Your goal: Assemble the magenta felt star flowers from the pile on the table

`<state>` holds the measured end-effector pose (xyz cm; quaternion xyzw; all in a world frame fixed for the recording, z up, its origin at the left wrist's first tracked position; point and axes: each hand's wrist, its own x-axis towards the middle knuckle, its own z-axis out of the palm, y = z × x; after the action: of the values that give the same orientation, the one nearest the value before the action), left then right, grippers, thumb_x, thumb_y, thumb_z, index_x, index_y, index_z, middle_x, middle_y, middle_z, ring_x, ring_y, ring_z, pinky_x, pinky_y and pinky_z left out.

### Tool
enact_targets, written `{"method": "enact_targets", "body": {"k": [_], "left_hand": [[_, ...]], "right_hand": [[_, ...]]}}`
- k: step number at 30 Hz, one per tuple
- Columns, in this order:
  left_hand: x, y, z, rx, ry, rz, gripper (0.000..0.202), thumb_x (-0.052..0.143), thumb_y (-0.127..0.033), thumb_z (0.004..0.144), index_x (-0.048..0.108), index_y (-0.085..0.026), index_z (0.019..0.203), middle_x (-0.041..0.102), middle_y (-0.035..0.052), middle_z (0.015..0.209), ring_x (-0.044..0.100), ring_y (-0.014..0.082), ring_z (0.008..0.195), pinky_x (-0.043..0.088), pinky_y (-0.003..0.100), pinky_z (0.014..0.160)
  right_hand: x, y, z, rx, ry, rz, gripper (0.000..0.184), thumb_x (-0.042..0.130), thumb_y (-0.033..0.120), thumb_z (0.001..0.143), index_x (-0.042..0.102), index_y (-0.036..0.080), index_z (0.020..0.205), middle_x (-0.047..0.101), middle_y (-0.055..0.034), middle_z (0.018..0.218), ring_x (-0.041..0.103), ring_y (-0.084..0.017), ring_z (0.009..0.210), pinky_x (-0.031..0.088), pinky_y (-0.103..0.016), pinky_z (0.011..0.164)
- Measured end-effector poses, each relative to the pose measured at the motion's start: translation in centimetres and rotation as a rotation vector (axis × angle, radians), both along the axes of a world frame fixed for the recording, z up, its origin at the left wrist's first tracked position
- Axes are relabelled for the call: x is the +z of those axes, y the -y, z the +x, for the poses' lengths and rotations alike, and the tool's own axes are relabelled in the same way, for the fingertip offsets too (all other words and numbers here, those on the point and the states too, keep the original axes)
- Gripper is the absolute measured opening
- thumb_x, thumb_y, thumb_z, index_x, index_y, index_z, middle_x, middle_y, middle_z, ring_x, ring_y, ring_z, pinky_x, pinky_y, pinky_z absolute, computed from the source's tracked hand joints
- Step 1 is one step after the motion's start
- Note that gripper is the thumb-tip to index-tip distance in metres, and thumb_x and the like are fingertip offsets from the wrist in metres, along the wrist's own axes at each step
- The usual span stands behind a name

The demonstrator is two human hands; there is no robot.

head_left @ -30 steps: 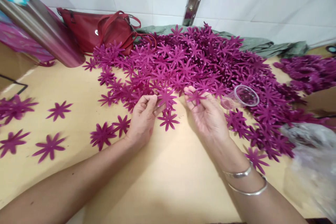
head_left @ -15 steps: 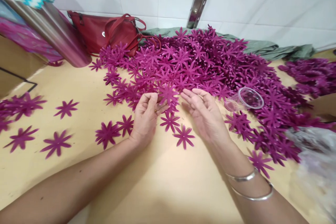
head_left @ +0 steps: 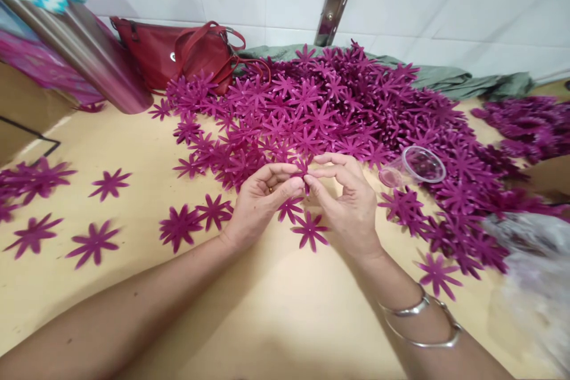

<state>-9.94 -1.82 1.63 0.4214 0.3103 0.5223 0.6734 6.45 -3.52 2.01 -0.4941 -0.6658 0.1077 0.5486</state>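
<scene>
now pinches one purple flower piece (head_left: 304,167) between closed fingertips of left hand (head_left: 256,205) and right hand (head_left: 354,208), just above the table (head_left: 276,297), at the near edge of the flower pile (head_left: 338,101); half a second earlier holds the right hand open, off the piece; two-handed handling apparently begun.

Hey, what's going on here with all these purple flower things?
A person is working at a table strewn with purple flower cutouts. The left hand and right hand meet in the middle and pinch one flower piece between their fingertips, just in front of the big pile. A loose flower lies flat below the hands, and a clear plastic cup lies tipped on its side to the right.
</scene>
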Motion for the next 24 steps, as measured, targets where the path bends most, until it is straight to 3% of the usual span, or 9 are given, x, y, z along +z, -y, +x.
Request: {"method": "enact_targets", "body": {"k": [10,14,17,24], "left_hand": [[-0.18,-0.07,-0.02,-0.012,-0.089,-0.007,0.020,0.086,-0.034,0.083,0.079,-0.019,0.092,0.077,0.0003,0.085,0.070,0.0110,0.077,0.058,0.021,0.075],[0.00,-0.14,-0.05,0.018,-0.101,0.025,0.019,0.083,-0.036,0.086,0.077,-0.018,0.088,0.071,-0.0021,0.077,0.063,0.0088,0.070,0.053,0.019,0.072],[-0.09,-0.25,-0.12,0.056,-0.085,0.030,0.020,0.082,-0.036,0.087,0.074,-0.018,0.084,0.068,-0.0036,0.073,0.059,0.0075,0.067,0.050,0.018,0.070],[-0.41,-0.21,-0.20,-0.016,-0.083,0.020,0.018,0.081,-0.035,0.088,0.076,-0.018,0.089,0.075,0.0001,0.084,0.067,0.0107,0.078,0.056,0.021,0.079]], "right_hand": [[0.23,0.11,0.00,0.025,0.098,0.024,0.011,0.066,0.019,0.099,0.069,0.025,0.091,0.074,-0.0040,0.096,0.069,-0.023,0.099,0.056,-0.043,0.093],[0.22,0.14,-0.06,0.074,0.022,-0.029,0.012,0.066,0.019,0.100,0.069,0.024,0.089,0.073,-0.0023,0.092,0.069,-0.020,0.092,0.056,-0.037,0.087],[0.07,0.04,-0.08,0.100,-0.031,-0.069,0.003,0.071,0.023,0.097,0.071,0.024,0.094,0.074,-0.0028,0.096,0.070,-0.021,0.094,0.057,-0.038,0.090],[-0.29,-0.05,-0.32,0.134,-0.173,-0.130,0.005,0.076,0.019,0.092,0.075,0.024,0.090,0.075,-0.0029,0.098,0.072,-0.020,0.097,0.057,-0.038,0.095]]}}
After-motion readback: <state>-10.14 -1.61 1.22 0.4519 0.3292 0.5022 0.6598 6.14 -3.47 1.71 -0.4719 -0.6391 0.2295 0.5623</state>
